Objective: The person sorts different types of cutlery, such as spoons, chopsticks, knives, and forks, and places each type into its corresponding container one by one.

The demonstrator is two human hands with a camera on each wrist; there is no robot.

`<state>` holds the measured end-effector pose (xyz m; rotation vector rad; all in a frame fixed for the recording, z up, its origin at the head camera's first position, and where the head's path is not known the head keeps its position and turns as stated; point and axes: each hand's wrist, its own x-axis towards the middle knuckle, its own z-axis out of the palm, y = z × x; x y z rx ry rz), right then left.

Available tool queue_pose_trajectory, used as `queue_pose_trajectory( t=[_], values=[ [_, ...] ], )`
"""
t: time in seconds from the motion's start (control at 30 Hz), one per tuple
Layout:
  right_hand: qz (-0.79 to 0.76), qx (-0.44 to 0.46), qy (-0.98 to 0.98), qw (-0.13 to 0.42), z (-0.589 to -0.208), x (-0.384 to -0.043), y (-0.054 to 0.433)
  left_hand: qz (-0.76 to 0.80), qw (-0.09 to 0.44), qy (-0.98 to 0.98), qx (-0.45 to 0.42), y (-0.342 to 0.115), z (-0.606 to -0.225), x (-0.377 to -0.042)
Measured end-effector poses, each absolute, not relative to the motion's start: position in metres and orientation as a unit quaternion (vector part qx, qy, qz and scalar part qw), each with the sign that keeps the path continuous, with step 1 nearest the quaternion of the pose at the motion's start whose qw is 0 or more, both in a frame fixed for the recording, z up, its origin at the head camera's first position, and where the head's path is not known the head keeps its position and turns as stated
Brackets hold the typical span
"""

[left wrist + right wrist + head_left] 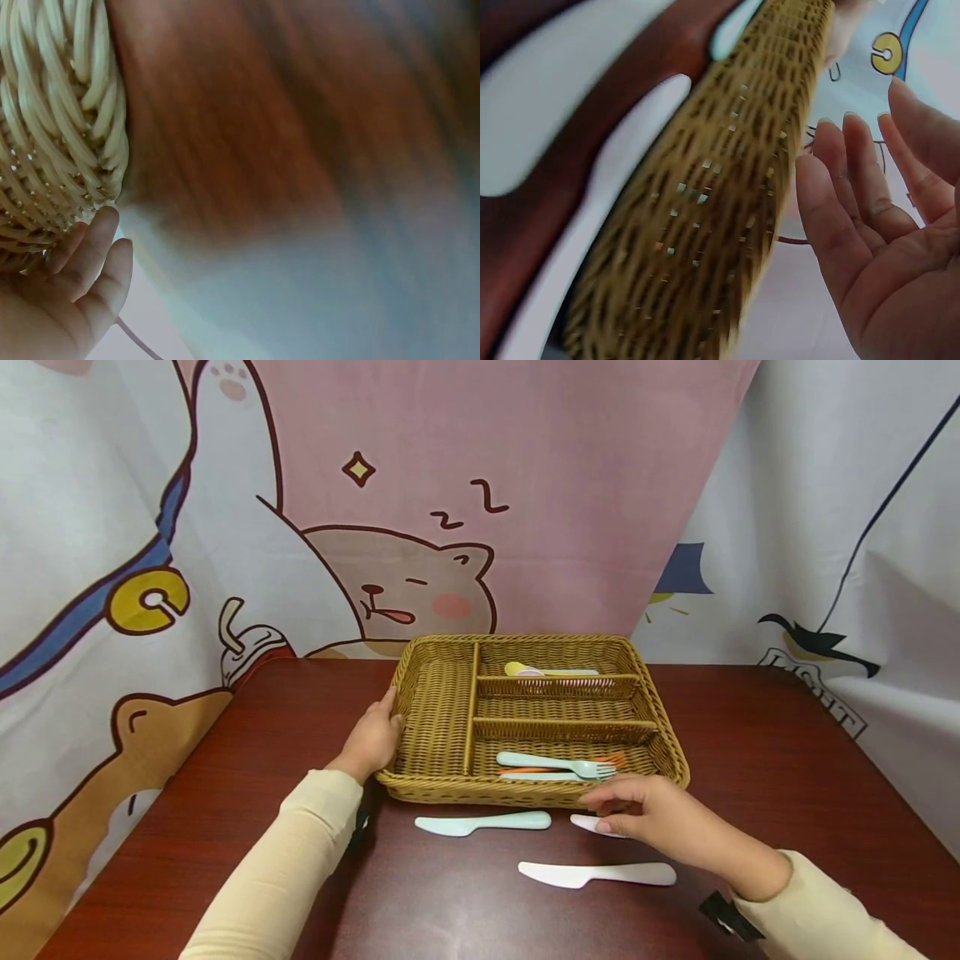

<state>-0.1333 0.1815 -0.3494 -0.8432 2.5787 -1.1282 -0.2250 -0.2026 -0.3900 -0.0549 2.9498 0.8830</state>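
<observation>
My left hand [372,739] rests against the left side of a woven basket [429,787], its fingers touching the outer wall in the left wrist view. My right hand [660,818] hovers over the basket's front edge and a pale lilac knife [588,823], partly hiding it. In the right wrist view, that hand's fingers are loosely bent with nothing between them. A mint-green knife [483,822] lies left of the lilac one, and a white knife [597,874] lies nearer the front. All three knives are plastic-looking.
The basket's front compartment holds a mint fork [555,764] and orange cutlery [615,760]. A yellow spoon [517,669] and other light cutlery lie in its back compartment. Dark red table [750,760] surrounds the basket; a printed curtain [585,485] hangs behind.
</observation>
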Motion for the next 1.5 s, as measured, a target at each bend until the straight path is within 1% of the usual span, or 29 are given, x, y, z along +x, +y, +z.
queue_pose_trajectory(
  t=[0.1, 0.3, 0.4, 0.53, 0.77, 0.87, 1.1, 1.5],
  values=[
    [-0.375, -0.307, 0.870, 0.091, -0.357, -0.131, 0.184, 0.287, 0.031, 0.957, -0.018, -0.203, -0.390, -0.225],
    [-0.371, -0.334, 0.861, 0.096, -0.374, -0.127, 0.188, 0.288, 0.034, 0.957, -0.018, -0.203, -0.390, -0.225],
    [-0.355, -0.367, 0.856, 0.082, -0.383, -0.127, 0.190, 0.288, 0.035, 0.957, -0.019, -0.203, -0.390, -0.225],
    [-0.327, -0.383, 0.859, 0.091, -0.389, -0.128, 0.189, 0.289, 0.037, 0.956, -0.020, -0.203, -0.390, -0.225],
    [-0.299, -0.396, 0.859, 0.126, -0.391, -0.128, 0.190, 0.294, 0.040, 0.955, -0.021, -0.203, -0.390, -0.225],
    [-0.291, -0.399, 0.859, 0.133, -0.393, -0.128, 0.190, 0.293, 0.039, 0.955, -0.019, -0.203, -0.390, -0.224],
    [-0.249, -0.397, 0.874, 0.126, -0.394, -0.126, 0.190, 0.291, 0.036, 0.956, -0.020, -0.203, -0.390, -0.224],
    [-0.228, -0.398, 0.882, 0.109, -0.395, -0.124, 0.188, 0.288, 0.034, 0.957, -0.018, -0.202, -0.390, -0.224]
  ],
)
